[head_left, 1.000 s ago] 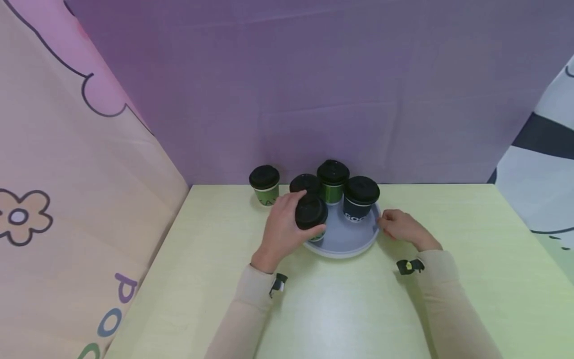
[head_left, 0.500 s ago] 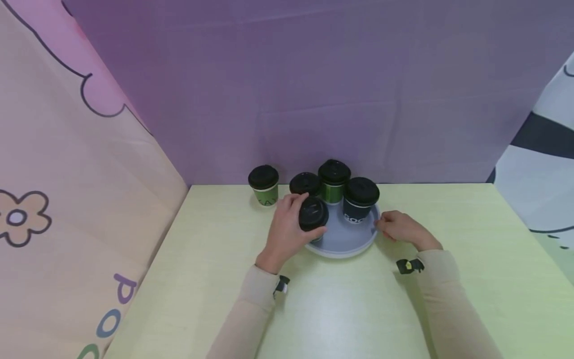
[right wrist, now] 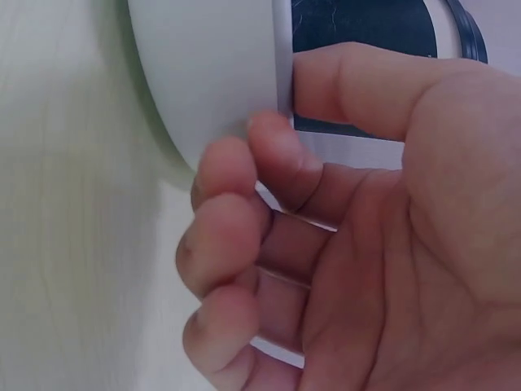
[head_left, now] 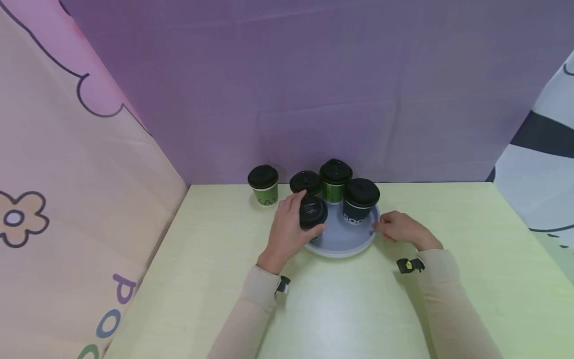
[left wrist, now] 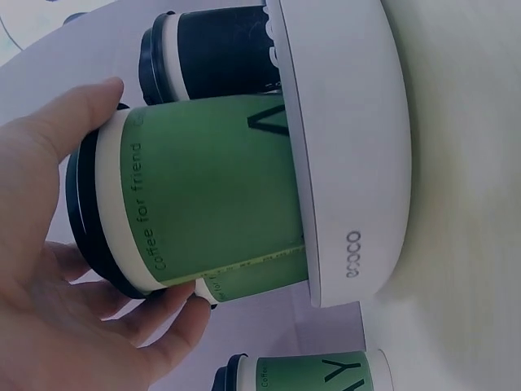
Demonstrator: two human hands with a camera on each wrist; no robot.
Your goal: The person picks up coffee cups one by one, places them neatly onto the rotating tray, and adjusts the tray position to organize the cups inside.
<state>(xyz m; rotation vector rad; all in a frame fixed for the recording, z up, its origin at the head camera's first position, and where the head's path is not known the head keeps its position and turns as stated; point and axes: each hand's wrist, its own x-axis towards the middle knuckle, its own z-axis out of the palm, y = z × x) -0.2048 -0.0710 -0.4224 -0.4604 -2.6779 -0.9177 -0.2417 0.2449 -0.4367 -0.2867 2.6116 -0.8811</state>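
My left hand holds a green paper coffee cup by its black lid end, thumb on one side and fingers on the other. The cup stands over the left part of a round, pale tray; the rim hides its base. With thumb and index finger, my right hand pinches the tray's right rim. On the tray are also a dark cup, a green cup at the back, and another black-lidded cup, partly hidden behind my left hand.
Left of the tray, a separate green cup with a black lid stands on the pale table. A purple cloth backdrop rises right behind the cups. Printed cloth borders the left side.
The held cup and my left hand have shifted slightly right. The back green cup has also crept slightly right. My right hand stays at the rim, its fingertips a little further left.
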